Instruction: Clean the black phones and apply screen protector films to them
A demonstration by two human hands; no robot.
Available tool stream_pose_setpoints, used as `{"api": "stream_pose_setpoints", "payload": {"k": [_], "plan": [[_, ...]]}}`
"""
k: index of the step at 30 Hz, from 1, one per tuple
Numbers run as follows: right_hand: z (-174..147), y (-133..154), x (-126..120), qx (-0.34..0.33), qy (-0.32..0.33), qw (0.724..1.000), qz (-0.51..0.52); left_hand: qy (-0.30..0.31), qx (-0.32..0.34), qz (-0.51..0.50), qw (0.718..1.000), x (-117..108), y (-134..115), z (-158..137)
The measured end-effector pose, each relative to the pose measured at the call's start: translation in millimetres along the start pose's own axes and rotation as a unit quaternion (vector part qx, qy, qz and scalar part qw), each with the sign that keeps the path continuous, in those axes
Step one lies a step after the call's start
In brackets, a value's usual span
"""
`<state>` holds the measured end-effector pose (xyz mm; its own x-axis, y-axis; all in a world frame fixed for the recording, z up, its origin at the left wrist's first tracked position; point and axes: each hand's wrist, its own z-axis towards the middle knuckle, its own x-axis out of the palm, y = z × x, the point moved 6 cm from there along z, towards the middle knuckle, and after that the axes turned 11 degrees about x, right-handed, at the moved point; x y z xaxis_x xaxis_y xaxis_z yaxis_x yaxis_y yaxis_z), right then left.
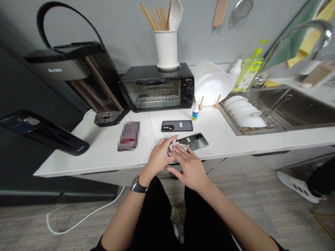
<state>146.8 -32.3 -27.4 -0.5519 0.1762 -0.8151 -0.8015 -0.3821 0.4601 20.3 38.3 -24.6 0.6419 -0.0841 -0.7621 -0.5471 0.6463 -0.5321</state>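
A crumpled white tissue (pixel 171 145) is bunched between my two hands at the counter's front edge. My left hand (pixel 159 156) is closed on its left side, fingers and thumb around it. My right hand (pixel 190 167) presses on the tissue from the right, fingers together and thumb held apart. A dark grey phone (pixel 200 142) lies back up just beyond, its left end hidden by the tissue and my fingers. Behind it is a black phone case (pixel 174 126) with camera cutouts. A small white spray bottle (pixel 195 113) with a blue and yellow label stands upright nearby.
A pixelated flat rectangular item (pixel 128 136) lies to the left. Behind stand a black water dispenser (pixel 99 80), a toaster oven (pixel 157 92) and racked white plates (pixel 213 89). The sink (pixel 300 113) is at right. Another person's shoe (pixel 298 186) shows on the floor.
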Motion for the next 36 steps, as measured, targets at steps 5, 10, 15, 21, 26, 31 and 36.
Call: {"api": "stream_pose_setpoints", "payload": {"k": [5,10,15,21,26,31,36], "plan": [[-17,-52,-26,0.052,-0.035,0.997,-0.047,-0.001,0.004,-0.008,1.0,-2,-4,1],[-11,-104,-43,0.121,-0.092,0.983,-0.103,-0.001,0.008,-0.003,1.0,0,-4,3],[17,-76,-23,0.106,-0.082,0.986,-0.102,-0.004,0.01,-0.01,1.0,-1,-4,2],[14,-7,5,0.011,0.004,0.999,-0.042,0.003,-0.021,0.002,1.0,-1,0,0],[-16,-34,-20,-0.002,0.011,0.999,-0.051,0.0,-0.008,-0.007,1.0,-1,-3,1],[-17,-98,-47,0.099,-0.054,0.987,-0.113,0.003,0.002,-0.002,1.0,0,-3,2],[13,-95,-34,0.141,-0.099,0.977,-0.13,-0.001,-0.004,-0.007,1.0,-1,-4,2]]}}
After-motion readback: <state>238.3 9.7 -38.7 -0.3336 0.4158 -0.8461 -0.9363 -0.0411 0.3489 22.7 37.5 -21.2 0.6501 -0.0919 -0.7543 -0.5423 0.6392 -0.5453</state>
